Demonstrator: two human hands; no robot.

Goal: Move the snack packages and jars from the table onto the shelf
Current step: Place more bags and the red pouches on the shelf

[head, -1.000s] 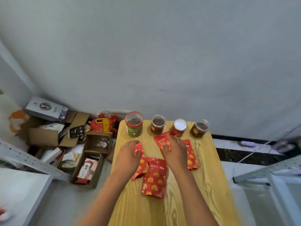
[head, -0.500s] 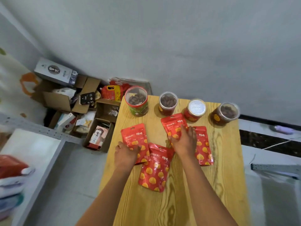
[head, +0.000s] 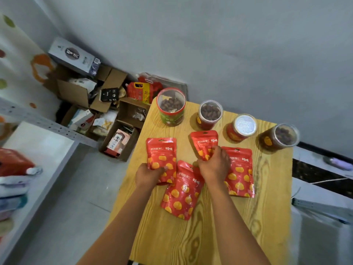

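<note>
Looking down from the head camera, both bare forearms reached forward over a yellow wood-grain desk (head: pixel 267 217). The left hand (head: pixel 148 175) was clenched on the near edge of a red foil snack pouch printed with yellow chestnuts (head: pixel 161 155), its thumb lying across the pouch's lower front. The right hand (head: pixel 214 166) was closed around the lower part of a second red pouch (head: pixel 203 141), which stuck out beyond its fingers. Between the two hands, and nearer the person, a third red pouch (head: pixel 181 192) lay flat and tilted on the desk. Just right of the right hand, partly under it, lay a fourth red pouch (head: pixel 240 173).

Beyond the hands stood four round clear-lidded jars in a row: a wide green-and-red jar of brown nuts (head: pixel 171 106) ahead of the left hand, a smaller red-labelled jar (head: pixel 210 114) ahead of the right hand, then a red jar with a white foil top (head: pixel 242 127) and a dark brown jar (head: pixel 279 137) further right.

Left of the left hand, off the desk, open cardboard boxes (head: pixel 86 96) sat on the floor, and a white metal shelf (head: pixel 38 150) held blurred packages at the far left edge.
</note>
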